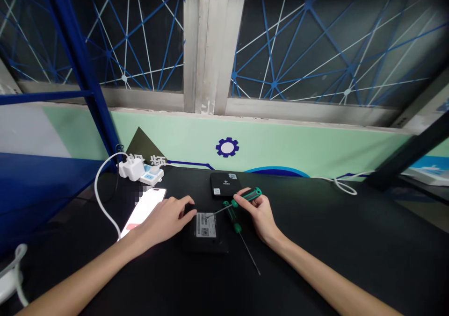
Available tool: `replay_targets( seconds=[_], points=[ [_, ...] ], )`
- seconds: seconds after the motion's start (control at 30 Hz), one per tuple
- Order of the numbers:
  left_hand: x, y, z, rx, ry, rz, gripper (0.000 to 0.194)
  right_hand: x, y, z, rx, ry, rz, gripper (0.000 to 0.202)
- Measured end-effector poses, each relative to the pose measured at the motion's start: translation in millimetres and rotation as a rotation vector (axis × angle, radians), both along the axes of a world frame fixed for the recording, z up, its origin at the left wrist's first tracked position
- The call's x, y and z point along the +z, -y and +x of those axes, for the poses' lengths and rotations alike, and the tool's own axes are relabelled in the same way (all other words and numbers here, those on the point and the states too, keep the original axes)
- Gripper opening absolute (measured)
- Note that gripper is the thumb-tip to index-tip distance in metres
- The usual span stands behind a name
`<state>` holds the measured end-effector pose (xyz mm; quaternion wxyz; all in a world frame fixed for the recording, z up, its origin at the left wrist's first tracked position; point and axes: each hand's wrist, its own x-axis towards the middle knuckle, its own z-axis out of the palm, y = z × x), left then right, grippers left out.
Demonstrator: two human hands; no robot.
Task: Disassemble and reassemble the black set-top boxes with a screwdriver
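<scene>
A black rectangular device (218, 234) with a white and grey label lies on the black table in front of me. My left hand (171, 217) rests at its upper left edge, fingers apart and curved, with thumb and fingertips touching it. In my right hand (260, 213) is a green and black screwdriver (251, 194), its thin shaft slanting down to the left and its tip over the label. Below that hand's fingers a second green and black screwdriver (233, 217) lies on the table, shaft pointing toward the lower right.
Behind the device sits a black box (224, 184) with small stickers. At the left are a lit phone (149, 205), a white power strip (151, 175) with plugs, and a white cable (99, 195). Another white cable (345, 188) lies at the back right.
</scene>
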<state>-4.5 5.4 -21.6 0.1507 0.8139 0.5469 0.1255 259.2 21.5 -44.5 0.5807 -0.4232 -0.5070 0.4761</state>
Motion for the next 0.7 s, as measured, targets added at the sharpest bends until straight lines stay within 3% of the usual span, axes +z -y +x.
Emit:
replay_targets(
  seconds=[0.7],
  points=[
    [-0.7, -1.3, -0.8, 0.008, 0.000, 0.008, 0.038, 2.0, 0.7, 0.8, 0.002, -0.079, -0.032, 0.038]
  ],
)
